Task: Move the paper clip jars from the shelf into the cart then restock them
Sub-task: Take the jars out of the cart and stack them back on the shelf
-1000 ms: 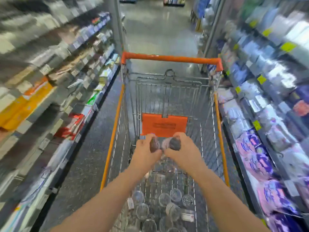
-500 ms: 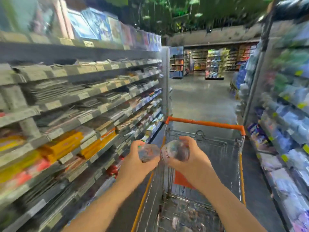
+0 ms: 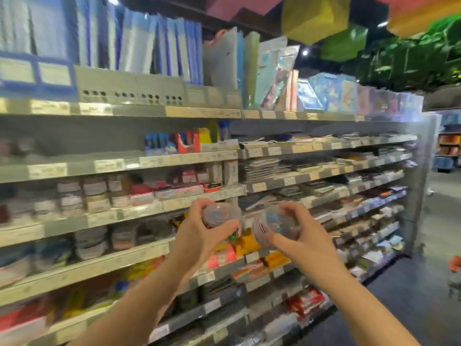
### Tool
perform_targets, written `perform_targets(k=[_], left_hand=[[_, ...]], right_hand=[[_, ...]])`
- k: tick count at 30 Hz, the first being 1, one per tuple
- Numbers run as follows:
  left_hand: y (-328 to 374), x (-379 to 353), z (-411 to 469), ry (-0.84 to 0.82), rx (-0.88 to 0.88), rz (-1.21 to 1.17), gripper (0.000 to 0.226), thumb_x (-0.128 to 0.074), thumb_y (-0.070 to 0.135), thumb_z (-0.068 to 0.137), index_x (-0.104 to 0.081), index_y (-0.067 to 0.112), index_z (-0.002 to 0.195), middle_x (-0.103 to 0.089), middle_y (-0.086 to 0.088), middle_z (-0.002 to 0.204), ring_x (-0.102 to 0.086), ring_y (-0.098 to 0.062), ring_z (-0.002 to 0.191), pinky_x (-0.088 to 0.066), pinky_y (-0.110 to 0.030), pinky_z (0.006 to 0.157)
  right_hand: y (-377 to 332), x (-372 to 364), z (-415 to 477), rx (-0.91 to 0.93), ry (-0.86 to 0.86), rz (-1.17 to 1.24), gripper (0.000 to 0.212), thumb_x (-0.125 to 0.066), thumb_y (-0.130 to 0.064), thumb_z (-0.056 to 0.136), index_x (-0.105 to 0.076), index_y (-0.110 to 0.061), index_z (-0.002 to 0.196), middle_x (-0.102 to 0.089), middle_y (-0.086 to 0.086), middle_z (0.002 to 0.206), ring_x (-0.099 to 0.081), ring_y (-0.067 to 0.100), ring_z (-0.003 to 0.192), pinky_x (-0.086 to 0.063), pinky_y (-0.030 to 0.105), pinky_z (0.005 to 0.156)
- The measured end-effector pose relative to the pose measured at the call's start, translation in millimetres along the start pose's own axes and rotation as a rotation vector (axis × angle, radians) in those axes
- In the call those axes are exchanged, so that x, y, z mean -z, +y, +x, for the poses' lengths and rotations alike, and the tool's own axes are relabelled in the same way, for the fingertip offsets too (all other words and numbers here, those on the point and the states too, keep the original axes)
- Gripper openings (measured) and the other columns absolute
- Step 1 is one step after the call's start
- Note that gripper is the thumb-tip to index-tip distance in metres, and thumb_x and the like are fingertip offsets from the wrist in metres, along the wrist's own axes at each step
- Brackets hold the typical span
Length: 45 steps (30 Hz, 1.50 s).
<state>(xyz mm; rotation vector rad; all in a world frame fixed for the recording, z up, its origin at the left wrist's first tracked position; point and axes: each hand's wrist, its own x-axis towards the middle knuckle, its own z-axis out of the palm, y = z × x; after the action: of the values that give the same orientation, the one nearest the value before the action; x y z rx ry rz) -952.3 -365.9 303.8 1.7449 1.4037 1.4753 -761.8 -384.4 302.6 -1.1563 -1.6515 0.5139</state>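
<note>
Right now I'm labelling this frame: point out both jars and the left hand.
Left jar (image 3: 220, 214), head view: clear side wall.
Right jar (image 3: 275, 224), head view: round clear face.
Left hand (image 3: 199, 233), head view: back of hand.

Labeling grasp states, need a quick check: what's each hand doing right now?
Left hand: closed on a clear paper clip jar.
Right hand: closed on a second clear jar.
</note>
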Motion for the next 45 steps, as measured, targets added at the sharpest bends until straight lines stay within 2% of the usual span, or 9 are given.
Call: perform_targets(k=[3,8,15,25,30,34,37,40,45], left_hand=[[-24,69,31,0.111,0.043,0.044,0.052,-0.076,0.038,0.072,-0.044,0.028,0.111,-0.059,0.008,0.099,-0.06,-0.01,0.086,-0.052,-0.026,0.074],[-60,185,87,0.24,-0.008,0.152,0.048,-0.076,0.04,0.071,-0.046,0.03,0.107,-0.059,0.007,0.096,-0.06,-0.008,0.082,-0.045,-0.017,0.062],[-113,293,153,0.385,0.031,0.322,0.046,-0.075,0.04,0.073,-0.047,0.03,0.108,-0.059,0.011,0.098,-0.059,-0.004,0.082,-0.045,-0.016,0.062],[-163,371,219,0.634,0.109,0.47,0.054,-0.077,0.047,0.066,-0.05,0.026,0.107,-0.061,0.01,0.099,-0.059,-0.007,0.089,-0.048,-0.027,0.08],[-172,407,237,0.794,0.12,0.483,0.054,-0.065,0.059,0.052,-0.049,0.033,0.096,-0.062,0.015,0.097,-0.059,0.0,0.089,-0.046,-0.02,0.074],[-176,432,251,0.805,0.113,0.571,0.048,-0.073,0.043,0.072,-0.048,0.026,0.11,-0.061,0.009,0.104,-0.058,-0.007,0.092,-0.045,-0.019,0.073],[-177,448,260,0.8,0.122,0.61,0.051,-0.069,0.041,0.077,-0.042,0.024,0.117,-0.053,0.014,0.101,-0.053,-0.007,0.092,-0.04,-0.021,0.076],[-183,462,263,0.801,0.144,0.621,0.07,-0.071,0.05,0.074,-0.038,0.023,0.129,-0.051,0.015,0.108,-0.052,-0.008,0.096,-0.043,-0.025,0.081],[-195,484,270,0.809,0.113,0.643,0.052,-0.069,0.058,0.063,-0.049,0.028,0.1,-0.059,0.007,0.106,-0.058,-0.011,0.095,-0.05,-0.037,0.084]], right_hand=[[-21,-65,43,0.059,-0.059,0.038,0.034,-0.072,-0.04,0.072,-0.044,-0.042,0.092,-0.053,-0.024,0.097,-0.052,-0.014,0.072,-0.039,0.003,0.057],[-56,-180,125,0.181,-0.12,0.091,0.053,-0.072,-0.041,0.07,-0.043,-0.042,0.114,-0.048,-0.026,0.107,-0.047,-0.011,0.089,-0.038,0.01,0.06],[-94,-299,222,0.336,-0.215,0.147,0.051,-0.072,-0.037,0.073,-0.042,-0.043,0.115,-0.05,-0.026,0.102,-0.047,-0.012,0.088,-0.036,0.008,0.064],[-133,-420,337,0.556,-0.382,0.184,0.052,-0.07,-0.036,0.075,-0.047,-0.033,0.121,-0.051,-0.017,0.105,-0.05,0.007,0.097,-0.033,0.02,0.074],[-171,-468,376,0.665,-0.558,0.137,0.051,-0.066,-0.043,0.077,-0.044,-0.036,0.123,-0.052,-0.014,0.11,-0.051,0.004,0.091,-0.037,0.009,0.065],[-201,-509,394,0.726,-0.646,-0.043,0.055,-0.058,-0.046,0.083,-0.042,-0.029,0.132,-0.058,-0.003,0.12,-0.053,0.013,0.107,-0.043,0.025,0.085],[-218,-538,402,0.684,-0.759,-0.146,0.047,-0.05,-0.043,0.09,-0.036,-0.028,0.132,-0.062,-0.001,0.094,-0.057,0.013,0.084,-0.045,0.028,0.074],[-229,-564,407,0.637,-0.83,-0.112,0.043,-0.057,-0.032,0.091,-0.042,-0.015,0.128,-0.056,0.006,0.115,-0.056,0.02,0.102,-0.046,0.031,0.085],[-237,-593,404,0.639,-0.851,-0.106,0.034,-0.063,-0.029,0.088,-0.055,-0.006,0.112,-0.06,0.01,0.106,-0.059,0.026,0.102,-0.049,0.036,0.09]])
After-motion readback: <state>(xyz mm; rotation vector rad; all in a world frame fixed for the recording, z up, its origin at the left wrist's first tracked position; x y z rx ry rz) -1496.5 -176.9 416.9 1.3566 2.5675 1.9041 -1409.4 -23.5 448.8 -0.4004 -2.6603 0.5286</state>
